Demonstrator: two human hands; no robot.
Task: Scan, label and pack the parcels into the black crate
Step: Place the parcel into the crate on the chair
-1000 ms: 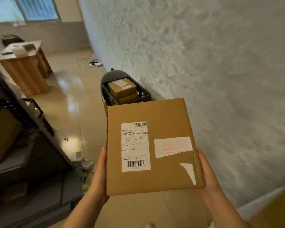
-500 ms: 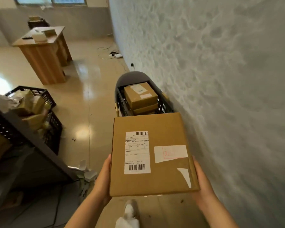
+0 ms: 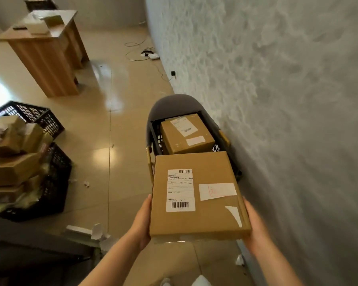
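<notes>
brown cardboard, a flat parcel (image 3: 198,195), is held level between both hands: left hand (image 3: 142,221) pressed to its left edge, right hand (image 3: 254,226) to its right edge, fingers seemingly tucked underneath. just beyond it the black crate (image 3: 156,133) sits on a grey chair (image 3: 174,102) by the wall, holding a labelled box (image 3: 186,133).

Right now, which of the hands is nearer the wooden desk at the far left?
Left. The left hand grips the flat parcel's left edge, on the side toward the wooden desk; the right hand grips its right edge, by the wall.
</notes>
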